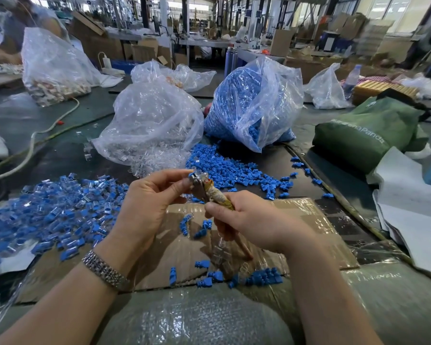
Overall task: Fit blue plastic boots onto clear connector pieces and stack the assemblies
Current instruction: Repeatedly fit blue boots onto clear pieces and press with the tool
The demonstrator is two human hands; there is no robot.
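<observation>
At a factory bench [67, 155], our left hand [144, 207] pinches a blue boot [191, 174] between thumb and fingertips and holds it against the metal tip of a hand tool [210, 191], while our right hand [249, 222] wraps its fingers around the tool's tape-bound handle. Whether a clear connector piece already sits on the tip we cannot tell (glare and blur hide it).

Loose blue boots [232, 170] spill from a blue-filled bag [254, 105] just beyond the hands, and a bag of clear connectors [149, 125] lies beside it. To our left, finished assemblies [57, 207] lie in a loose heap. More boots are scattered on the taped cardboard [309, 220] under the hands.

We judge the boot to be very light and somewhat pliant, soft enough to give under a pinch and to slip over a rigid part; it is best held at its ribbed tail, leaving the open mouth free. The clear pieces look hard, smooth and glossy, likely slippery and with thin latches that could snap, so we would hold them by their flat sides with modest pressure.
</observation>
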